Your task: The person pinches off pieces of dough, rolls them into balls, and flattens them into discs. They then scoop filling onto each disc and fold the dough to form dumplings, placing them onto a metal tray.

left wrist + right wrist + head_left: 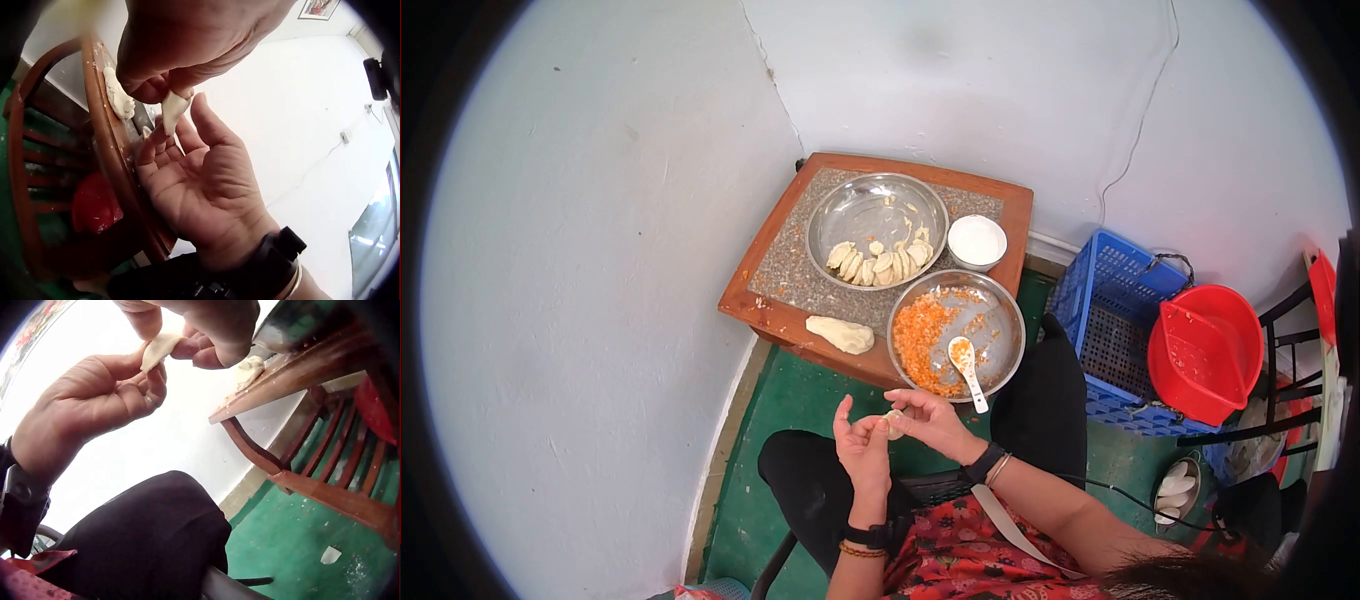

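Note:
Above the lap, both hands work on a small pale dumpling (894,424). My left hand (864,450) pinches one end between thumb and fingers, with other fingers raised in the head view. The right hand (938,428) holds the other side with thumb and fingertips. In the left wrist view the dumpling (175,112) has a folded, tapering shape; in the right wrist view its pale skin (161,351) spans both hands' fingertips. Just ahead, a steel bowl (1012,352) holds chopped orange filling (922,335) and a white spoon (966,372).
On the small wooden table (772,312) lie a dough lump (840,335), a steel tray (840,212) with several dumplings (885,265), and a bowl of white powder (977,241). At right, a red basin (1200,355) sits in a blue crate (1090,275).

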